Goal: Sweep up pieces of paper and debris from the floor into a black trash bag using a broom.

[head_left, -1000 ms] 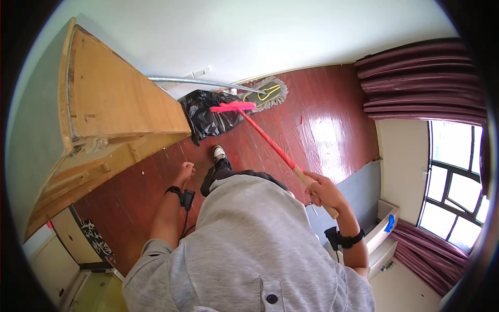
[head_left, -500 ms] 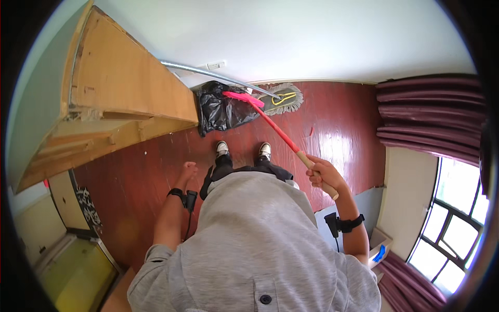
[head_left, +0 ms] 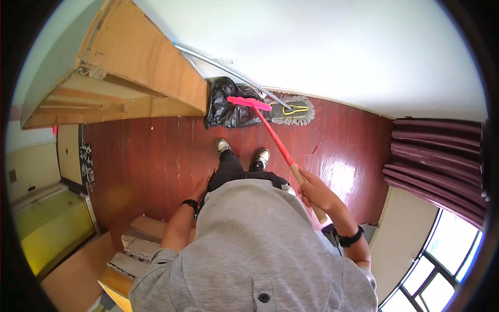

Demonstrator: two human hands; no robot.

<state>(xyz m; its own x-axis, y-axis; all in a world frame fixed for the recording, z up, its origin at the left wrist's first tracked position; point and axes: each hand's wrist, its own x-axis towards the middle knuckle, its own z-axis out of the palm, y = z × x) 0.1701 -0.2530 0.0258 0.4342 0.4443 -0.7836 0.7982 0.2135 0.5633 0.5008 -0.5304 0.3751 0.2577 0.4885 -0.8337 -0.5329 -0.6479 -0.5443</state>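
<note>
My right hand (head_left: 315, 191) is closed around the tan grip of a long red-handled tool (head_left: 279, 142), out in front of my right hip. The handle slopes forward and left to a narrow bright pink head (head_left: 249, 102) set crosswise. That head appears over a black plastic bag (head_left: 222, 113) by the wall; whether it touches the bag I cannot tell. Right of it, a flat grey fringed mop (head_left: 304, 112) lies on the floor, its metal pole leaning toward the wooden cabinet. Down beside my left hip is my left hand (head_left: 201, 188), its fingers partly hidden and unclear.
A wooden cabinet (head_left: 145, 60) juts in from the left. The dark red floor (head_left: 140, 166) meets a white wall ahead. Purple curtains (head_left: 436, 151) hang at the right near a window (head_left: 442, 265). Cardboard pieces (head_left: 140, 244) sit behind me on the left.
My left hand has dropped back to my hip. The pink head has swung to lie more crosswise. My view and body have shifted, and cardboard has come into sight at the lower left.
</note>
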